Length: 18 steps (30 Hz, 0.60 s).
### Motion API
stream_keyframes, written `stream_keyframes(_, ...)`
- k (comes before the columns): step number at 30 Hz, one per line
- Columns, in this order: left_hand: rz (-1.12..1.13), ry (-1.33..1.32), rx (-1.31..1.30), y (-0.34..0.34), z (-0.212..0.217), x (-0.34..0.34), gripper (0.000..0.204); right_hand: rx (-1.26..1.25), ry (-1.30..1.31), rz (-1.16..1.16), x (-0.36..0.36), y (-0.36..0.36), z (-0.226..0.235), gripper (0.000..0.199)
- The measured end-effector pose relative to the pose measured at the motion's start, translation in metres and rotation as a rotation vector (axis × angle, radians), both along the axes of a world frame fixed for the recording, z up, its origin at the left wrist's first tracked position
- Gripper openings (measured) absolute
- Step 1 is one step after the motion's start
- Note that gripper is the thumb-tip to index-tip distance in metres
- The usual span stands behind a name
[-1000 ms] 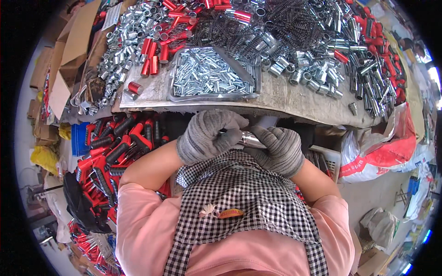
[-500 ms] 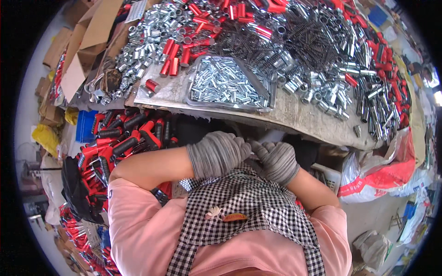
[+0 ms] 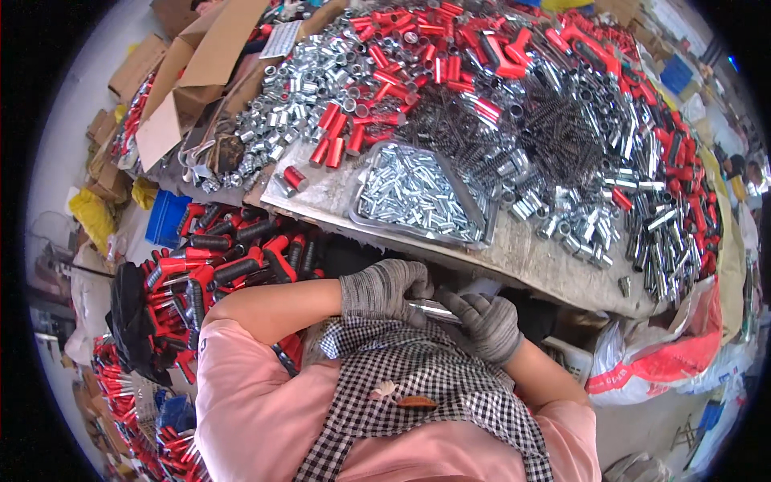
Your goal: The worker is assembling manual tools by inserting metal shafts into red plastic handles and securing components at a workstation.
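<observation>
Both of my hands wear grey striped knit gloves and meet close in front of my apron, below the table's edge. Between them lies a shiny silver metal tube [image 3: 436,312]. My left hand [image 3: 385,291] is closed around the tube's left end. With curled fingers, my right hand [image 3: 488,325] grips its right end. Part of the tube is hidden by the gloves. Just beyond my hands, on the table, a clear tray [image 3: 488,234] holds many small silver pins [image 3: 418,189].
Silver collars [image 3: 301,88], red sleeves [image 3: 336,151], dark springs [image 3: 562,128] and chrome shafts [image 3: 662,249] are heaped on the worktable [image 3: 554,269]. Red and black tool handles [image 3: 217,257] pile up at my left, beside a blue bin [image 3: 167,218]. A red-and-white sack [image 3: 654,357] hangs at the right.
My hands have drawn slightly apart, and the silver tube between them now shows. The right hand's fingers have loosened from a tight fist. The whole view has shifted, with the table appearing lower.
</observation>
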State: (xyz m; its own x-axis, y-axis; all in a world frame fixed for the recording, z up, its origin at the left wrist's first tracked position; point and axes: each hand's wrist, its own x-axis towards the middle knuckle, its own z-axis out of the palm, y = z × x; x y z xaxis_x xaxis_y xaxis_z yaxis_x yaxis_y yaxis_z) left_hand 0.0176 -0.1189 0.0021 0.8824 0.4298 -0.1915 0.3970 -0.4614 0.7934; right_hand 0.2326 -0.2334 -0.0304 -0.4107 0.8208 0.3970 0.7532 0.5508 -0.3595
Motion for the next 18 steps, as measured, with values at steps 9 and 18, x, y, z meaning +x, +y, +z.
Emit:
stream_keyframes(9, -0.052, -0.023, 0.210, 0.009, -0.006, 0.006, 0.059, -0.758, 0.152, 0.040, 0.012, -0.013, -0.001, 0.050)
stream_keyframes(18, 0.899, 0.493, 0.644, 0.191, -0.051, -0.044, 0.070, -0.549, 0.758, -0.025, 0.002, -0.015, -0.012, 0.045)
